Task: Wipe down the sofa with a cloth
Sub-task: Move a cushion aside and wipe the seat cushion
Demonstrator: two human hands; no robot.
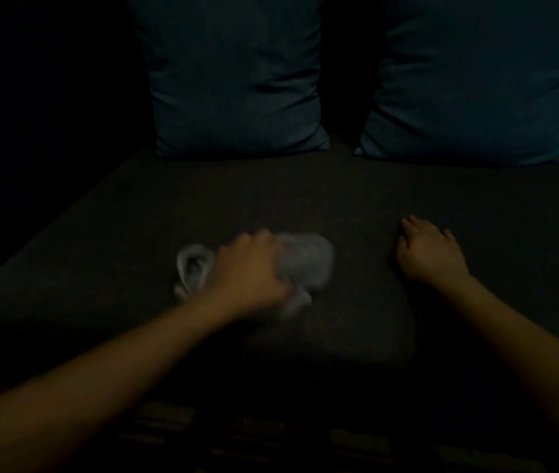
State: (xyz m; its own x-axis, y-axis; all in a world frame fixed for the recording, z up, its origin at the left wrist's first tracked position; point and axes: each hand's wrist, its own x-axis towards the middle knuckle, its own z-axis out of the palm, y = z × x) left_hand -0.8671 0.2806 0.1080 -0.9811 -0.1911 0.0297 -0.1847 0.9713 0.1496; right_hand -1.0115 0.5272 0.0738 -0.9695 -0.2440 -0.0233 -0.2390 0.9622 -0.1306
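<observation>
The scene is very dark. A pale grey cloth (309, 259) lies bunched on the dark sofa seat (305, 196), and my left hand (251, 271) is closed over its middle, pressing it onto the cushion. Cloth folds stick out on both sides of the fist; the hand and cloth look motion-blurred. My right hand (430, 252) rests on the seat to the right of the cloth, palm down, fingers curled under a little, holding nothing.
Two blue-grey cushions stand against the sofa back, one at centre (237, 80) and one at the right (476, 80). The seat's front edge runs just below my forearms. A dim striped surface (271, 435) shows beneath it.
</observation>
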